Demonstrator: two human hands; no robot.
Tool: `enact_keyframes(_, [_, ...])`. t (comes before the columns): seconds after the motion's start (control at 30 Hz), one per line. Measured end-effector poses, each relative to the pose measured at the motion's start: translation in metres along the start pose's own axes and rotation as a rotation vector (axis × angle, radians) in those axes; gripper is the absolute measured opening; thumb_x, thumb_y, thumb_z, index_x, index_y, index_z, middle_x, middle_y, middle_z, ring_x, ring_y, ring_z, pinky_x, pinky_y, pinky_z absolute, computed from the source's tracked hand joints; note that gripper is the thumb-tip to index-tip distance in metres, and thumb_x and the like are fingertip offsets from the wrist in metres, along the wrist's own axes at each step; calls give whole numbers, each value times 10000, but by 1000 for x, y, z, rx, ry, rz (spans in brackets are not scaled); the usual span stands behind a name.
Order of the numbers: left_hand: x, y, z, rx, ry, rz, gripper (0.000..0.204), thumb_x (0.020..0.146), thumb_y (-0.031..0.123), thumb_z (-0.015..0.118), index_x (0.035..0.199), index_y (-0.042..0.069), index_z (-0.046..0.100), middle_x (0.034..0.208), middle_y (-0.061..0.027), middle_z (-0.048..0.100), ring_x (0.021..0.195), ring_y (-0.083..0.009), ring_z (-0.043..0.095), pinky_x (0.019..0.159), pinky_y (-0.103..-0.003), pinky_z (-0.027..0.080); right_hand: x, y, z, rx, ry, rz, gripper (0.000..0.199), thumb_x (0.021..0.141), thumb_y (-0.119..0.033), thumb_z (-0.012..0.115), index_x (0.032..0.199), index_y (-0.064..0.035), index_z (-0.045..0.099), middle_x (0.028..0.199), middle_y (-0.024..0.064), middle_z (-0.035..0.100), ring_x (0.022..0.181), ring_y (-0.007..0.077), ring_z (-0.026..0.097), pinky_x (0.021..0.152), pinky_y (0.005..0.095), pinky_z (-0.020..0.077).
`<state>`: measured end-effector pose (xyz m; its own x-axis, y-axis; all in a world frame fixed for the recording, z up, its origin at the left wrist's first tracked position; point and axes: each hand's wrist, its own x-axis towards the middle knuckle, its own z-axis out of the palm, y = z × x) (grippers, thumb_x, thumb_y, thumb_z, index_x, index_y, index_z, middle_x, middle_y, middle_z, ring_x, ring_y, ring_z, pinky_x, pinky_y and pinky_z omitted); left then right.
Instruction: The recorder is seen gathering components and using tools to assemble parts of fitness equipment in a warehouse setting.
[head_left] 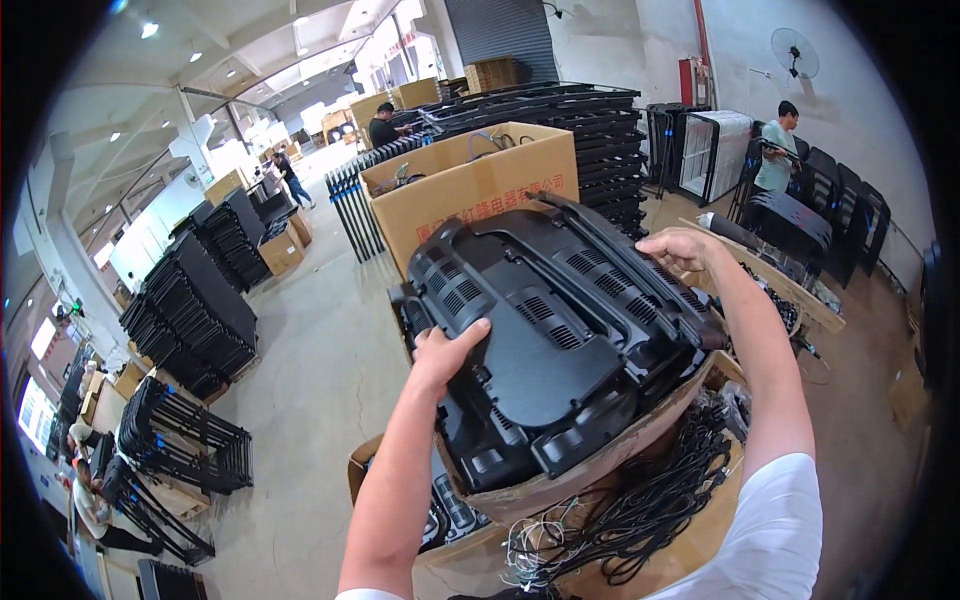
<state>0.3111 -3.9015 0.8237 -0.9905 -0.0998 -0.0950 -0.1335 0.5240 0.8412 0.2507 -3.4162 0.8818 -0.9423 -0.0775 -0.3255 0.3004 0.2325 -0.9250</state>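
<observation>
Several black moulded plastic covers [545,372] with vent slots lie piled in an open cardboard box in front of me. My left hand [452,355] grips the left side of a broad cover, its thumb flat on top and its fingers mostly hidden beyond the edge. At the far right of the pile, my right hand [682,250] is closed with curled fingers on the edge of a long black plastic cover [610,235]. What lies under the upper covers is hidden.
A tall cardboard carton [480,185] stands just behind the pile. Black cables [670,490] and white wires [540,545] lie in a box below it. Stacked black frames [610,150] rise beyond. Black panels [195,290] lean at left. Other people [775,155] work farther off.
</observation>
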Motion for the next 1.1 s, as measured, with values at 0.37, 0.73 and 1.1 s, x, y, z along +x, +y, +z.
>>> enact_keyframes(0.37, [2,-45,-24,-97,70,90,1106,891,605,750,1666,-5,248,1684,-237,324,1556,-349,334,1249,-454,315,24,31,-29,-189,163,-63,465,1057,-396,651,1457,-158,650,1039,-31,723,638,77,502,496,240,353])
enact_keyframes(0.73, [-24,-60,-18,-356,89,172,897,959,450,756,1618,17,329,1576,-235,473,1436,-360,494,1168,-442,417,-27,-18,32,-423,-104,-7,1255,810,-569,865,1705,-76,138,1638,197,411,1424,303,508,1044,469,509])
enact_keyframes(1.1, [-20,-46,7,-274,284,95,840,958,473,728,1563,-19,415,1457,-245,588,1376,-364,553,1159,-448,424,-67,4,1,61,-13,-47,894,846,-472,800,1611,-155,462,1422,126,626,1204,228,620,1054,417,493])
